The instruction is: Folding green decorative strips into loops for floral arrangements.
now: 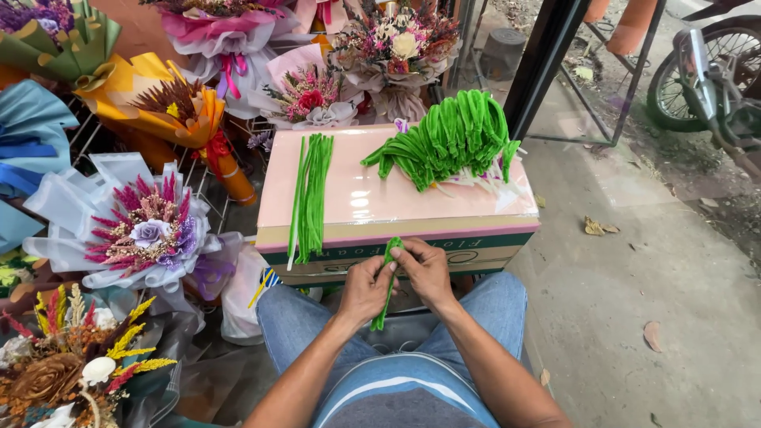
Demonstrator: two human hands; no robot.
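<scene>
Both my hands meet over my lap, pinching one green fuzzy wire stem. My left hand grips its middle, with the lower end hanging down. My right hand closes on the upper end near the box front. In front of me stands a cardboard box with a pink top. On the box lie a straight bundle of green stems at the left and a heap of bent green stems at the right.
Wrapped flower bouquets crowd the left and back on wire racks. A black post rises at the back right. Concrete ground with dry leaves lies to the right, and a motorbike wheel stands far right.
</scene>
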